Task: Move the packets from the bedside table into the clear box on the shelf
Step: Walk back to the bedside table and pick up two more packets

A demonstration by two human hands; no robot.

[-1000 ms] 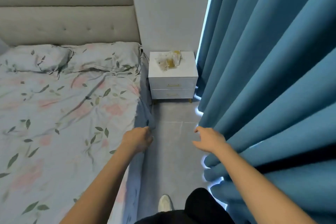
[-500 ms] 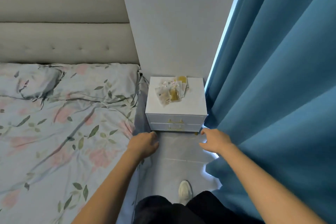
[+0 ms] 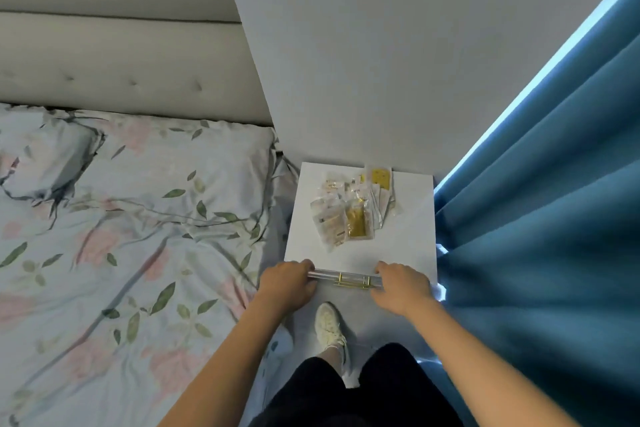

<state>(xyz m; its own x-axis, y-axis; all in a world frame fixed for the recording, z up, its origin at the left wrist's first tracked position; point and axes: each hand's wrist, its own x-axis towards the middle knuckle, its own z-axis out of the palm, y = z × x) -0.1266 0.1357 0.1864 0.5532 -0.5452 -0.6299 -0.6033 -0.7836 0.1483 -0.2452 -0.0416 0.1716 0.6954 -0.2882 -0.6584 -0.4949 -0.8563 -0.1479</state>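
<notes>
A person stands at the narrow gap between bed and curtain, one shoe planted on the floor; both hands hang at the near edge of the white tabletop, the left hand loosely curled, its grip part-closed on nothing, the right hand flatter, fingers spread and empty; between them shows the brass drawer handle. Just beyond, the packets lie in a loose overlapping heap near the middle and back of the tabletop, clear sleeves with yellow and cream contents, one yellow one nearly touching the wall; none is lifted yet. The clear box and its shelf are out of view. The step in hand looks like the first pickup; the slick sleeves will likely slide apart, so it seems best to rake the heap together with both hands, square it, then pinch the stack firmly from both sides, checking the back edge for strays.
</notes>
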